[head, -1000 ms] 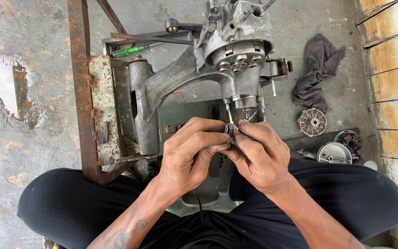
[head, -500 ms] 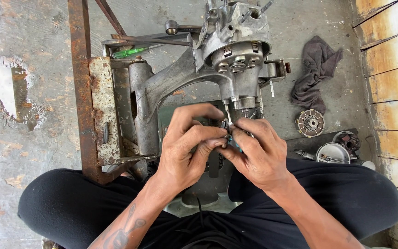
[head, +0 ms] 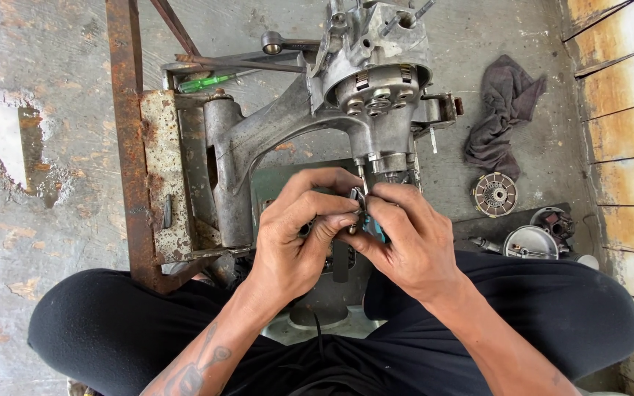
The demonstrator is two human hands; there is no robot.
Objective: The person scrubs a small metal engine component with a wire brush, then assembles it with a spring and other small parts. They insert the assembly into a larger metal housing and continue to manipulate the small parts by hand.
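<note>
I sit on a concrete floor with a grey metal engine casing in front of my knees. My left hand and my right hand meet just below the casing's round housing. Together their fingertips pinch a small dark metal part, held close to a thin stud that hangs under the housing. A bit of teal plastic shows under my right fingers. What kind of part it is stays hidden by the fingers.
A rusty steel frame carries the casing on the left. A green-handled screwdriver and a connecting rod lie behind it. To the right lie a dark rag, a round clutch-like disc and further engine parts. A rusty wall runs along the right.
Both hands stay together on the small part below the housing; their fingers have shifted only slightly. The view has drifted a little.
</note>
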